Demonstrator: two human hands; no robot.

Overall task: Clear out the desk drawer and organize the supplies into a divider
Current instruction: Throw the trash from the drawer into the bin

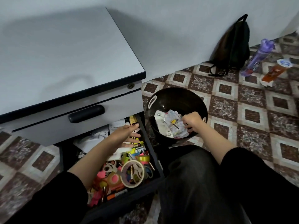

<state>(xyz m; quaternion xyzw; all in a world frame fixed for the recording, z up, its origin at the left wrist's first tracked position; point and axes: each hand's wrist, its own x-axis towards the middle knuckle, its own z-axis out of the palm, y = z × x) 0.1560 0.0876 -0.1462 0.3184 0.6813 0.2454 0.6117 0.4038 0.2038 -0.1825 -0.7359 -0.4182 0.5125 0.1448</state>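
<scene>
Drawer: pulled open, lower centre of the frame; crammed with supplies, tape roll in front
Left hand: over the drawer; grip apart, fingers straight
Right hand: right of centre, over crumpled paper in the bin; cannot tell its grip

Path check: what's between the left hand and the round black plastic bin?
In the head view, only the open drawer's dark side wall and a strip of patterned floor tile.

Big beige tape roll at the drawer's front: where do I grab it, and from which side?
Probably from above: pinch the tape roll by its ring wall, one finger through the hole. It lies almost flat atop the clutter, hole facing up, rim exposed.
</scene>
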